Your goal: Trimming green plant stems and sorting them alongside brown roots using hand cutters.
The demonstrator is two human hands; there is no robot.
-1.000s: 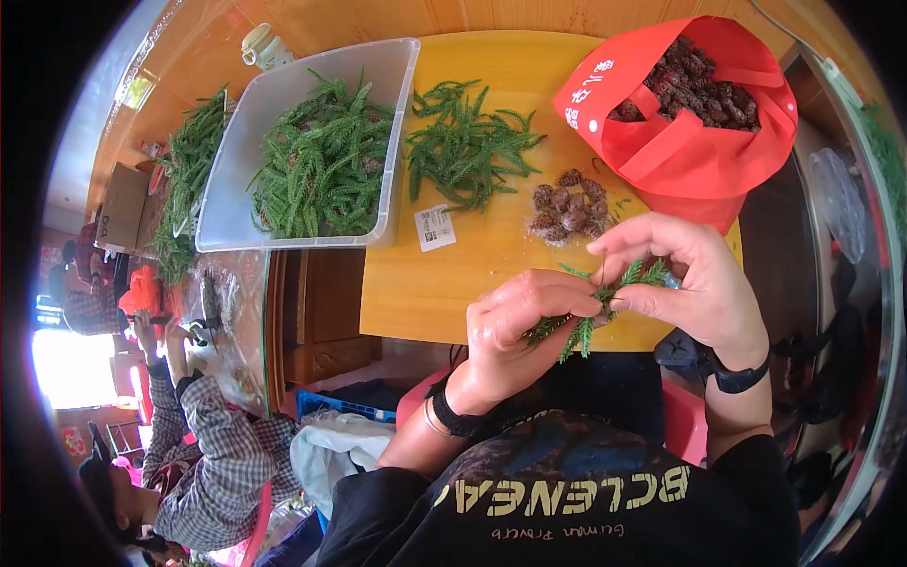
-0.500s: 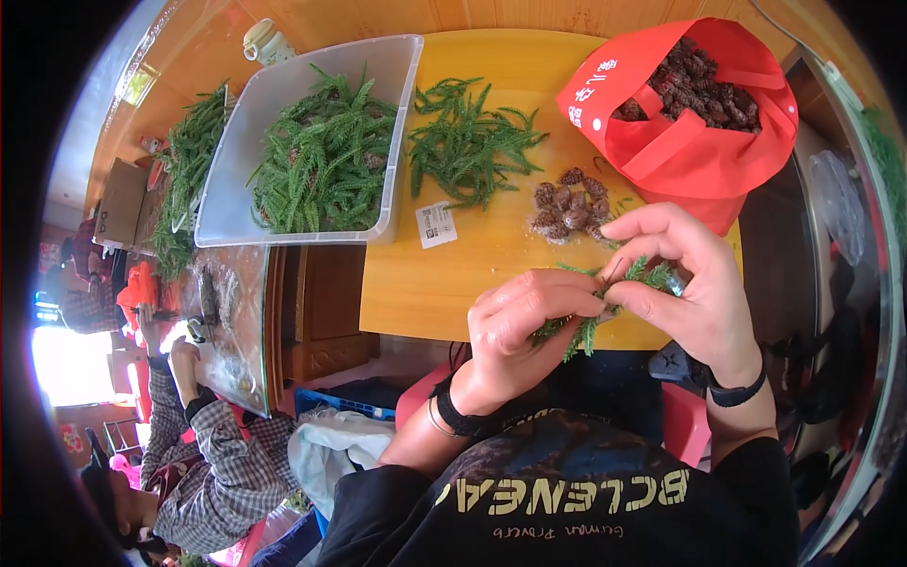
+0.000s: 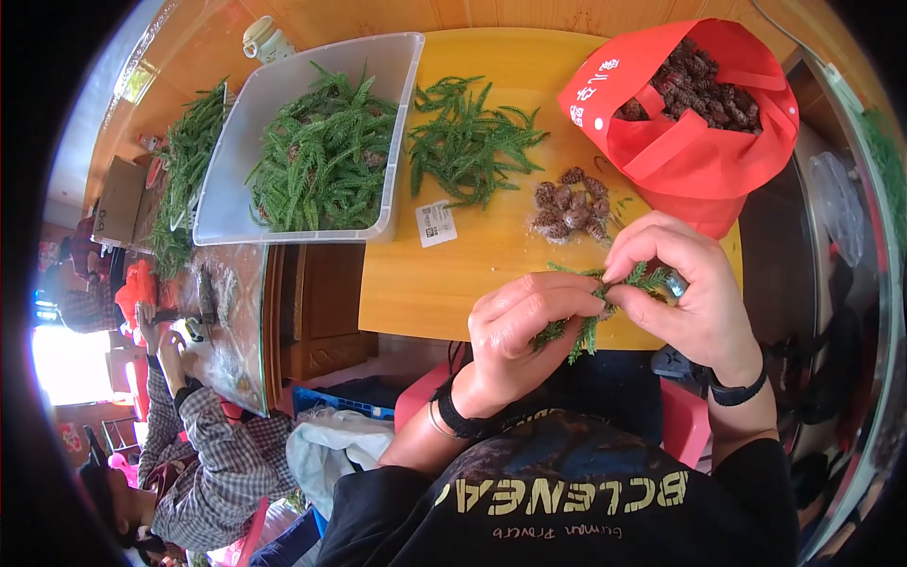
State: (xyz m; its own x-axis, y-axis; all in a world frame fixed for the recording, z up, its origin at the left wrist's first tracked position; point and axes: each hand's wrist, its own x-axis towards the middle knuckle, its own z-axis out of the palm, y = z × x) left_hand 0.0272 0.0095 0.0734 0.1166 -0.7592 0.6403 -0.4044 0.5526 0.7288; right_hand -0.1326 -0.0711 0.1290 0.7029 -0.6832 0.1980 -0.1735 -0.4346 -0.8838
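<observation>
Both hands meet over the front right of the yellow table (image 3: 425,293), pinching a small green artificial pine sprig (image 3: 588,333). My left hand (image 3: 531,326) has thumb and forefinger closed at the sprig's middle. From the right, my right hand (image 3: 694,293) grips it at the same spot with its fingertips, and green needles poke out on both sides. Whatever sits at the sprig's centre is mostly hidden by the fingers. Just beyond the hands lies a cluster of small brown pine cones (image 3: 570,203) with whitish bits around it.
A clear plastic bin (image 3: 402,142) holds green sprigs, some pine cones among them. Loose sprigs (image 3: 477,146) lie beside it, near a white label (image 3: 436,224). A red bag (image 3: 699,175) full of pine cones stands at the back right. At left, a person in a checked shirt (image 3: 222,463) works at another table.
My right fingers have closed in tighter on the sprig, the raised forefinger coming down. The co-worker's hands have shifted slightly at left.
</observation>
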